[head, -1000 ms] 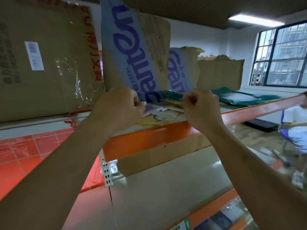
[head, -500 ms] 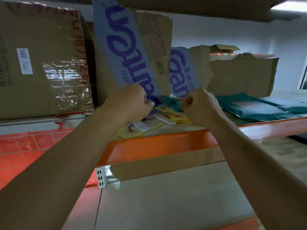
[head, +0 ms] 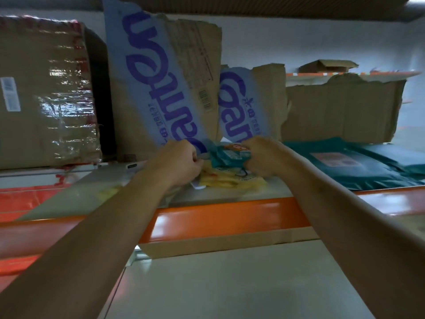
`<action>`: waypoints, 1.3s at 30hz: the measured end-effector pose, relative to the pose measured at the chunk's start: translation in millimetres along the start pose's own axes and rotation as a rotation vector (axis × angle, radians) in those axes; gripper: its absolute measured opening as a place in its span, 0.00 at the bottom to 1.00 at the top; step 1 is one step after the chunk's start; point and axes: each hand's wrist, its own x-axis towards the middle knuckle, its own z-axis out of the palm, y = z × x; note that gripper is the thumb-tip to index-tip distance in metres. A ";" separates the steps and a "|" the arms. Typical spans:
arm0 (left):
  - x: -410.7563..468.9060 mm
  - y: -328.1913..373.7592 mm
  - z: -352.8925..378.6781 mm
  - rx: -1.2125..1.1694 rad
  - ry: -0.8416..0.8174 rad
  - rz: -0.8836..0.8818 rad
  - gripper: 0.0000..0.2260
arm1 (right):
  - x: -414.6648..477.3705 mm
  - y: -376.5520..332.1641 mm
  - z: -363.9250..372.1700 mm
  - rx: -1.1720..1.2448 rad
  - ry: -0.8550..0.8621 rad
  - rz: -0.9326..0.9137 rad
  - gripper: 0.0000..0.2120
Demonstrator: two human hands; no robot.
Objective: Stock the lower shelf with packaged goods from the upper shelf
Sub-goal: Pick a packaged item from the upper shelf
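a small teal plastic packet (head: 226, 155) is gripped by the closed right hand (head: 261, 155) above the orange-edged upper shelf (head: 218, 217). flat yellow plastic packets (head: 230, 179) lie on the shelf just below it, touched by the curled left hand (head: 181, 163); whether anything is pinched there cannot be told. torn brown cardboard boxes with purple lettering (head: 161, 84) stand behind, large teal mailer bags (head: 358, 164) lie to the right.

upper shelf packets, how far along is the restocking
Early stage. Nothing shows as stocked yet: the lower shelf is out of view. In hand: the right hand grips a small teal packet, and the left hand is closed at the edge of the yellow packets on the upper shelf. Left: carrying these down, plus the large teal packages lying to the right.
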 end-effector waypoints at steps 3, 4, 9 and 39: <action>0.5 -2.4 1.5 0.003 0.025 0.007 0.12 | 6.1 -3.4 4.2 -0.064 -0.027 -0.040 0.12; 0.6 -2.8 1.7 -0.006 0.022 0.014 0.12 | 6.1 -3.9 4.6 -0.067 -0.004 -0.043 0.12; -1.8 1.3 -5.4 -0.211 0.015 -0.001 0.14 | -3.0 -12.8 -6.9 0.053 0.243 -0.057 0.07; -67.0 -23.3 -36.9 -1.635 0.304 -0.633 0.05 | -60.1 -72.5 7.1 0.972 0.083 0.199 0.14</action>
